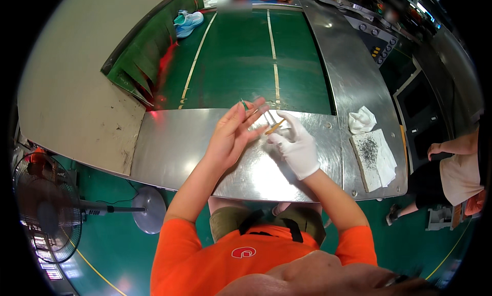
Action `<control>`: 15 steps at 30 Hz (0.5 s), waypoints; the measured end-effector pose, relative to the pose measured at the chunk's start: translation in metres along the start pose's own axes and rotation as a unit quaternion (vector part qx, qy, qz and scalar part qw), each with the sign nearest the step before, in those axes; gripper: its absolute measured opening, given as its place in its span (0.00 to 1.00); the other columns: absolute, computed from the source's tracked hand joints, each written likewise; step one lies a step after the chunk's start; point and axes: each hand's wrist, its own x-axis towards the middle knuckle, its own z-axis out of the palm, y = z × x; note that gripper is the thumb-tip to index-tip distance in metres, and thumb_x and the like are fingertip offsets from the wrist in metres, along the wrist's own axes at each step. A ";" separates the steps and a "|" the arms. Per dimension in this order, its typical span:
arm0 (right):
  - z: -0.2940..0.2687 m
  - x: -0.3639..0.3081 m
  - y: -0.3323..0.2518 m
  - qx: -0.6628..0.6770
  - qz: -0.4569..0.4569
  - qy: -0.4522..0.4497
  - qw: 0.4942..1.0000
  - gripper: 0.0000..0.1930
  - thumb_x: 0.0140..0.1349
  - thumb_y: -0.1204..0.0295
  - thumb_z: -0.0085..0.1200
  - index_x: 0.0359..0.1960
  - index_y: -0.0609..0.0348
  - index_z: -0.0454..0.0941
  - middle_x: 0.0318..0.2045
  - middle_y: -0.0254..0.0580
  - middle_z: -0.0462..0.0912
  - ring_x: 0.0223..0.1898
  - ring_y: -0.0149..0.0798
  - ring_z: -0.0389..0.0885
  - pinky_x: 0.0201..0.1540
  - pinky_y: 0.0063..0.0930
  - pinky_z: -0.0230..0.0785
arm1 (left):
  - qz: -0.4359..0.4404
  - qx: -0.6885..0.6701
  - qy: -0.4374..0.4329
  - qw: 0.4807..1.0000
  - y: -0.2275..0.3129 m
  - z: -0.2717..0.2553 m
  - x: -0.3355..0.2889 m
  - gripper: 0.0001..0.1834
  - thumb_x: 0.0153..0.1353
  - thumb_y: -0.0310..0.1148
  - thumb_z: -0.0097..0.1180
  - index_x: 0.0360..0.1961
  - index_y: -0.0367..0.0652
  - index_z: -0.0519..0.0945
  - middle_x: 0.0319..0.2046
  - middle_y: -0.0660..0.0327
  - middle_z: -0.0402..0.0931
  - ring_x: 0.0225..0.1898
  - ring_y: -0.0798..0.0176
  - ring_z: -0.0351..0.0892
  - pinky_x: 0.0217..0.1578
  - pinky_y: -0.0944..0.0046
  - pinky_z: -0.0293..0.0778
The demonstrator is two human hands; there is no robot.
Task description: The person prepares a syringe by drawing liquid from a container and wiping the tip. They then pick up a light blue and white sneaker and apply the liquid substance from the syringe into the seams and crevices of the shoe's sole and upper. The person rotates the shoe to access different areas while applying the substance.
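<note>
My bare left hand (233, 134) is raised over the steel front edge of the work table, palm toward the right. A small green thing (244, 105) sits at its thumb and fingertips; its kind is too small to tell. The other fingers are partly smeared by motion. My right hand (298, 150), in a white glove, is close beside it. Thumb and fingers pinch a thin yellowish-brown stick-like tool (275, 127), its lower tip pointing toward my left hand. Below both hands is the bare, shiny steel plate (266, 178).
A green belt (230, 60) with pale lines runs away from me. A blue-and-white shoe (189, 23) lies at its far left by a green curtain (138, 65). At right are a white cloth (362, 120) and a black-speckled pad (368, 157). A fan (48, 214) stands left; people are nearby.
</note>
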 end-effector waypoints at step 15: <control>-0.001 -0.003 0.004 -0.012 0.021 -0.088 0.996 0.27 0.59 0.77 0.59 0.62 0.54 0.68 0.24 0.30 0.75 0.25 0.21 0.72 0.30 0.18 0.65 | -0.016 -0.086 0.085 0.992 0.006 -0.009 0.008 0.15 0.69 0.44 0.52 0.49 0.48 0.71 0.60 0.46 0.69 0.63 0.49 0.68 0.63 0.44 0.67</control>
